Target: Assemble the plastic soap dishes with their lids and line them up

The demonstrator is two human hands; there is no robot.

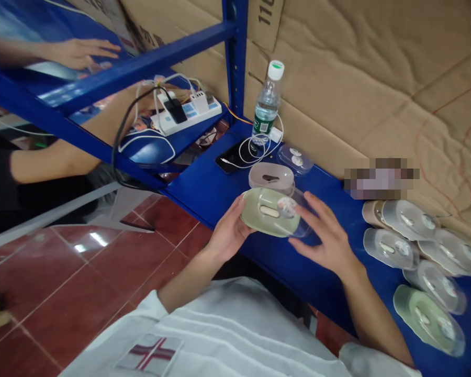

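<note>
Green dish [255, 209]: held above the near edge of the blue table [196, 188], its long face turned up. The clear cover [304, 225], with a round sticker [287, 207], sits over it and appears offset towards the right.

Left hand [230, 230]: closed on the dish's left end. Right hand [329, 241]: partly open, fingers spread about the cover's end; whether it grips cannot be told.

Step in hand, as judged: two-handed handling of dish and cover. Any shift of the cover calls for a steady left hold and light, even pressure from the right, as the thin plastic may slip or flex.

Just beyond: a pink dish [269, 175], then a loose cover [286, 156], a phone [226, 163] and an upright bottle [267, 104]. To the right: several covered dishes [427, 319], closely grouped.
</note>
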